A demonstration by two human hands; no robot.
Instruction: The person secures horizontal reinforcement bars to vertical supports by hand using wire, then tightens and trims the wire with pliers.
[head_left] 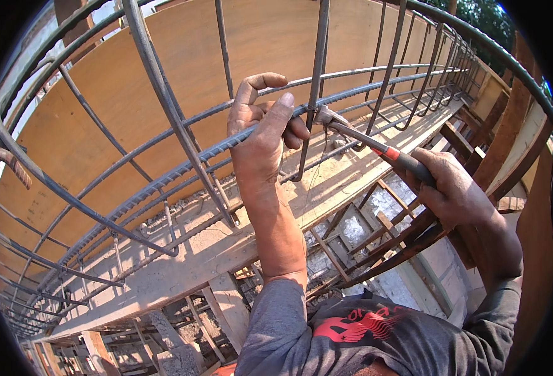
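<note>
My left hand (263, 122) is at a long ribbed rebar (220, 147), its thumb over the bar and its lower fingers curled beneath. The index finger is bent and raised above the bar. My right hand (452, 185) grips pincers (377, 147) by their dark handles with red bands. The steel head of the pincers rests at a crossing where an upright stirrup (317, 69) meets the rebar, just right of my left fingertips. Thin tie wire (322, 153) hangs below that crossing. What the jaws hold is too small to make out.
Curved plywood formwork (182, 56) stands behind the rebar cage. Several more stirrups, such as a thick one (157, 75), rise around my arms. A plank ledge (195, 257) runs beneath the cage. Lower down are timber props (226, 307) and a dark curved beam (408, 241).
</note>
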